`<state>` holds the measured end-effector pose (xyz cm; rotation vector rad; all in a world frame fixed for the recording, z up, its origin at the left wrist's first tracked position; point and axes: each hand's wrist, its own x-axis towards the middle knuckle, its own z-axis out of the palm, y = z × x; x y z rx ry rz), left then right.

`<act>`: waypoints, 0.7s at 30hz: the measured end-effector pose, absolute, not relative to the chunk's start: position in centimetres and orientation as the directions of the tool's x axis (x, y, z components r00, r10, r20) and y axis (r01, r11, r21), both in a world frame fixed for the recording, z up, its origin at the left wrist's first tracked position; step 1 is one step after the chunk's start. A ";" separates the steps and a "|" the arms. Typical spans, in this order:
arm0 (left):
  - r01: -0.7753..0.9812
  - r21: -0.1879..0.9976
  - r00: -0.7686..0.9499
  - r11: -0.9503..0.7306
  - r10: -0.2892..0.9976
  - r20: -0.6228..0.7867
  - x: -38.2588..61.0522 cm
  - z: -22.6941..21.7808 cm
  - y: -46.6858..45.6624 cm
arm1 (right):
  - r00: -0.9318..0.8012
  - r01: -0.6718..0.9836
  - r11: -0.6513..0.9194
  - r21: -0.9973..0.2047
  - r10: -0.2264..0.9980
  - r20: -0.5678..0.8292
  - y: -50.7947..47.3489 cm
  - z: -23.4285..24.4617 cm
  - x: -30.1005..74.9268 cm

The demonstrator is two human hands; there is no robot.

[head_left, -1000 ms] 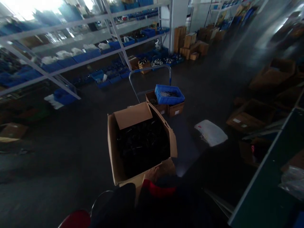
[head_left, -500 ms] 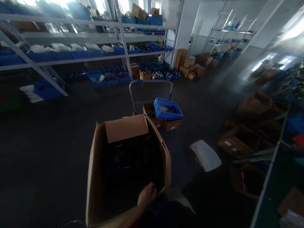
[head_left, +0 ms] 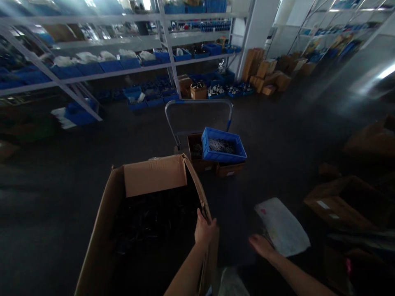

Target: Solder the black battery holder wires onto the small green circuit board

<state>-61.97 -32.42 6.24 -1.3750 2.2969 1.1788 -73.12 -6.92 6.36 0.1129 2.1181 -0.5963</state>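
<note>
The left hand (head_left: 204,229) is closest to us. Its fingers are clamped on the right wall of a big cardboard box (head_left: 108,230), with the fingertips hooked over the top edge. The box is open and sits low in front of the person, on the left side. It is full of dark things, too dark to make out. One brown flap at the far end stands up.

The right hand (head_left: 261,246) is just to the right of the box and touches nothing. Its fingers look loose and a little apart, but the hand is blurry. Just past it, a white bag (head_left: 282,226) lies flat on the dark floor.

A bit farther on stands a cart with a gray metal handle (head_left: 199,102). A blue bin (head_left: 224,144) with small shiny parts rests on brown boxes on the cart.

On the right, an open brown box (head_left: 348,203) sits on the floor.

Far back, long gray shelves (head_left: 123,72) hold many blue bins. More brown boxes (head_left: 265,74) are stacked by a white post.
</note>
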 end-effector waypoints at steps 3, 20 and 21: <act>-0.880 0.450 -0.415 0.155 -0.713 -0.565 -66.0 4.9 -33.9 | -0.567 0.261 0.873 -0.412 -0.207 -0.797 -11.3 1.7 -80.0; -0.961 0.266 -0.223 0.078 -0.787 -0.576 -67.4 0.7 -35.6 | -0.656 0.702 0.211 -0.680 -0.180 -0.733 -33.5 -6.0 -104.1; -0.962 0.259 -0.224 0.084 -0.785 -0.577 -67.4 0.5 -35.5 | -0.647 0.726 0.154 -0.671 -0.180 -0.741 -35.1 -5.7 -105.8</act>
